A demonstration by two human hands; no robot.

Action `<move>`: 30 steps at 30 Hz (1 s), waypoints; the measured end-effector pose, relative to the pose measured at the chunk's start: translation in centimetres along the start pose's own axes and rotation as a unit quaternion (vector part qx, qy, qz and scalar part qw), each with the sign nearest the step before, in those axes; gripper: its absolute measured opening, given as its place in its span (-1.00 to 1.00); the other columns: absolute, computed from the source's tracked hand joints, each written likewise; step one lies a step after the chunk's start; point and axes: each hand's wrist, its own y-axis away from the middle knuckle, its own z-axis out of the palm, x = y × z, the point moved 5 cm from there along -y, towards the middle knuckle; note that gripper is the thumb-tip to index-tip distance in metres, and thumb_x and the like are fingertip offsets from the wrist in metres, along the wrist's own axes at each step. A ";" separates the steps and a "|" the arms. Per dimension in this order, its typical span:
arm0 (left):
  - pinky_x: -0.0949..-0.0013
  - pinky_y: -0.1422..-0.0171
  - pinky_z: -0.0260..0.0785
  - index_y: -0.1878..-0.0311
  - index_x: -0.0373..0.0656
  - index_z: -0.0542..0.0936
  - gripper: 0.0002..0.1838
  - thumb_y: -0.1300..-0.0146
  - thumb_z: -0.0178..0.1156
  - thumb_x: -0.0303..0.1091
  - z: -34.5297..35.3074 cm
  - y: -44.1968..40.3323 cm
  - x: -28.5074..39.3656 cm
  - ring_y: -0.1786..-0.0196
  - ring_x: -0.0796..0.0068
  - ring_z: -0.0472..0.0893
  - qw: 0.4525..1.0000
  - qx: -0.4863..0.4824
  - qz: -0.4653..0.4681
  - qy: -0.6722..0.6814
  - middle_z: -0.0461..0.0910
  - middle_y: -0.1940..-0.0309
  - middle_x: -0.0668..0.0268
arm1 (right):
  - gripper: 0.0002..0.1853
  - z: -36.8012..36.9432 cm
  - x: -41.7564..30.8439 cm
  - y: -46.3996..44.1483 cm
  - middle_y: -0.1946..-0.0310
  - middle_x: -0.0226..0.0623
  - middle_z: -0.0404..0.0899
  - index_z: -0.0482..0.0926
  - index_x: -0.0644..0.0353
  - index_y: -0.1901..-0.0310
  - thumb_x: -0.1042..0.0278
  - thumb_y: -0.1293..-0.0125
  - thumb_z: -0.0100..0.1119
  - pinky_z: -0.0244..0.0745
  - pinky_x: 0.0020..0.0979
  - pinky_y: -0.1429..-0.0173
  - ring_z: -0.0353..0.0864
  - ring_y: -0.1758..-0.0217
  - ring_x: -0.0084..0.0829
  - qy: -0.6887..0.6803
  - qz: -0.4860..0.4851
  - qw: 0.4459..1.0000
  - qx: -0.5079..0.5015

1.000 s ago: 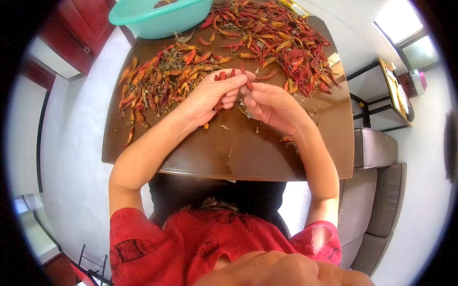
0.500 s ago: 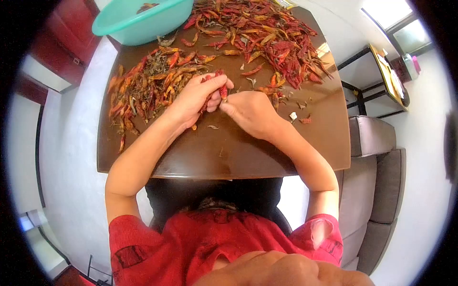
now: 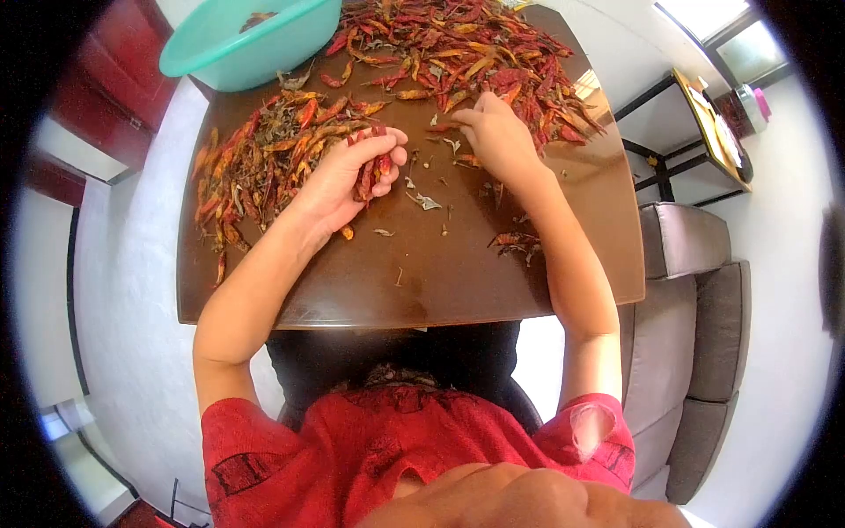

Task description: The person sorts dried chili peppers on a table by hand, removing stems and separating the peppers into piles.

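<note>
Left hand [image 3: 345, 172] cups wrinkled, tapered chilies [image 3: 384, 165].

Bright daylight is coming from two o'clock, where a grey-framed glass window [image 3: 748, 55] is washing out nearly to white. The glossy brown wooden table [image 3: 493, 295] is catching pale glare toward one o'clock. Shadow is swallowing the black trousers [image 3: 396, 352] at six o'clock. Wide-angle distortion is bending the dark-red panelled door [image 3: 110, 88] at ten o'clock, and black vignetting is rounding off every corner.

head camera | above wearer's lap | faces forward, steeply down | close over table [image 3: 440, 286]
</note>
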 end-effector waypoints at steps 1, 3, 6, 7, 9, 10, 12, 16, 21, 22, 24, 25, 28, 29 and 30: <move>0.58 0.49 0.19 0.06 -0.16 0.55 -0.81 -0.39 0.16 -0.26 0.1 0.1 0.0 0.49 0.67 0.41 1.000 -0.016 -0.005 0.004 0.53 0.43 0.45 | -0.80 0.3 -0.2 -0.1 0.25 -0.12 0.51 0.67 0.13 0.10 0.41 -0.28 0.13 0.50 -0.17 0.00 0.54 0.07 -0.09 -0.011 -0.005 1.000 -0.023; 0.59 0.50 0.17 0.02 -0.17 0.54 -0.79 -0.39 0.16 -0.26 0.1 0.1 0.3 0.50 0.69 0.39 1.000 -0.024 0.004 0.011 0.51 0.45 0.46 | -0.81 0.2 -0.8 -0.1 0.23 -0.13 0.53 0.67 0.16 0.12 0.37 -0.30 0.15 0.49 -0.19 -0.01 0.54 0.09 -0.11 -0.113 0.005 0.993 -0.017; 0.61 0.50 0.13 -0.06 -0.19 0.53 -0.73 -0.40 0.16 -0.26 0.5 0.5 1.0 0.53 0.72 0.34 1.000 -0.010 0.021 0.008 0.45 0.50 0.49 | -0.79 0.1 -2.3 0.6 0.23 -0.28 0.60 0.64 0.22 0.17 0.27 -0.40 0.10 0.47 -0.38 0.11 0.55 0.22 -0.37 -0.366 -0.001 0.931 0.007; 0.61 0.51 0.11 -0.11 -0.20 0.52 -0.69 -0.41 0.16 -0.26 0.7 0.6 1.1 0.54 0.73 0.31 1.000 0.004 0.026 -0.001 0.42 0.52 0.51 | -0.78 -0.2 -3.3 1.2 0.28 -0.35 0.60 0.62 0.20 0.17 0.24 -0.43 0.07 0.42 -0.46 0.17 0.52 0.26 -0.49 -0.524 0.113 0.837 -0.112; 0.60 0.51 0.09 -0.13 -0.22 0.51 -0.67 -0.41 0.16 -0.25 1.0 0.6 1.2 0.55 0.73 0.28 0.999 -0.013 0.031 -0.003 0.40 0.53 0.52 | -0.78 0.1 -5.6 2.4 0.39 -0.50 0.59 0.56 0.13 0.18 0.18 -0.48 0.01 0.28 -0.65 0.32 0.45 0.38 -0.70 -0.669 0.207 0.681 -0.215; 0.60 0.50 0.07 -0.16 -0.23 0.51 -0.64 -0.41 0.17 -0.24 1.3 0.7 1.2 0.55 0.74 0.26 0.999 -0.035 0.035 -0.005 0.38 0.54 0.53 | -0.78 0.2 -6.0 2.4 0.39 -0.50 0.59 0.56 0.13 0.18 0.18 -0.48 0.01 0.28 -0.65 0.32 0.45 0.38 -0.70 -0.670 0.205 0.679 -0.219; 0.59 0.50 0.04 -0.09 -0.23 0.53 -0.69 -0.40 0.17 -0.25 1.2 0.9 1.1 0.55 0.74 0.24 0.999 -0.021 0.041 -0.014 0.35 0.55 0.54 | -0.77 0.4 -6.7 2.8 0.39 -0.48 0.60 0.56 0.13 0.19 0.17 -0.48 0.01 0.29 -0.63 0.34 0.45 0.39 -0.69 -0.681 0.219 0.659 -0.232; 0.59 0.49 0.04 0.02 -0.19 0.58 -0.76 -0.39 0.19 -0.25 1.1 0.9 1.5 0.55 0.73 0.25 0.995 -0.003 0.076 -0.064 0.36 0.55 0.54 | -0.80 0.2 -7.4 3.2 0.41 -0.50 0.59 0.59 0.12 0.19 0.20 -0.44 0.07 0.34 -0.65 0.31 0.47 0.39 -0.71 -0.687 0.243 0.635 -0.257; 0.61 0.48 0.01 0.13 -0.14 0.60 -0.80 -0.32 0.25 -0.23 0.3 1.4 3.7 0.53 0.77 0.25 0.959 0.129 0.127 -0.219 0.37 0.55 0.57 | -0.72 -1.2 -6.3 2.6 0.37 -0.42 0.61 0.59 0.26 0.05 0.21 -0.39 0.17 0.45 -0.59 0.20 0.55 0.32 -0.62 -0.571 0.153 0.762 -0.266; 0.61 0.47 -0.02 0.16 -0.12 0.61 -0.81 -0.31 0.27 -0.23 0.3 1.5 4.7 0.53 0.77 0.24 0.953 0.121 0.151 -0.234 0.37 0.57 0.57 | -0.70 -2.1 -5.3 2.3 0.36 -0.40 0.62 0.59 0.29 0.04 0.22 -0.38 0.18 0.47 -0.57 0.21 0.57 0.32 -0.60 -0.494 0.108 0.828 -0.241; 0.55 0.44 0.11 0.15 -0.21 0.63 -0.76 -0.29 0.27 -0.23 -1.1 0.8 5.9 0.52 0.70 0.32 0.919 0.097 0.109 -0.367 0.40 0.58 0.49 | -0.71 -4.3 -1.0 1.4 0.41 -0.33 0.64 0.64 0.31 0.14 0.21 -0.37 0.13 0.51 -0.47 0.22 0.62 0.34 -0.58 -0.274 0.118 0.949 -0.106; 0.55 0.44 0.11 0.15 -0.21 0.63 -0.76 -0.29 0.27 -0.23 -1.7 0.7 5.8 0.52 0.70 0.32 0.920 0.090 0.108 -0.366 0.40 0.58 0.49 | -0.70 -5.3 0.9 1.3 0.42 -0.26 0.65 0.64 0.30 0.17 0.19 -0.35 0.14 0.53 -0.41 0.21 0.65 0.34 -0.49 -0.135 0.145 0.978 -0.074; 0.47 0.37 0.24 0.03 -0.25 0.65 -0.70 -0.28 0.27 -0.26 -1.6 0.6 6.6 0.48 0.63 0.37 0.707 0.173 0.227 -0.647 0.41 0.58 0.41 | -0.68 -6.2 3.3 2.3 0.42 -0.12 0.66 0.65 0.29 0.18 0.15 -0.30 0.15 0.54 -0.30 0.17 0.68 0.32 -0.28 -0.011 0.216 0.970 -0.108; 0.45 0.34 0.27 -0.04 -0.20 0.63 -0.68 -0.27 0.27 -0.27 -1.5 0.7 6.3 0.47 0.61 0.37 0.716 0.180 0.232 -0.633 0.42 0.57 0.39 | -0.67 -5.6 3.9 2.9 0.40 -0.06 0.66 0.65 0.28 0.17 0.14 -0.28 0.16 0.55 -0.25 0.15 0.68 0.30 -0.16 -0.032 0.261 0.949 -0.177; 0.43 0.31 0.30 -0.11 -0.15 0.62 -0.64 -0.26 0.28 -0.29 -1.2 0.9 6.2 0.45 0.59 0.37 0.725 0.187 0.237 -0.619 0.42 0.56 0.37 | -0.67 -5.3 3.8 3.0 0.40 -0.06 0.66 0.65 0.28 0.17 0.14 -0.28 0.16 0.55 -0.25 0.15 0.68 0.30 -0.16 -0.032 0.262 0.948 -0.176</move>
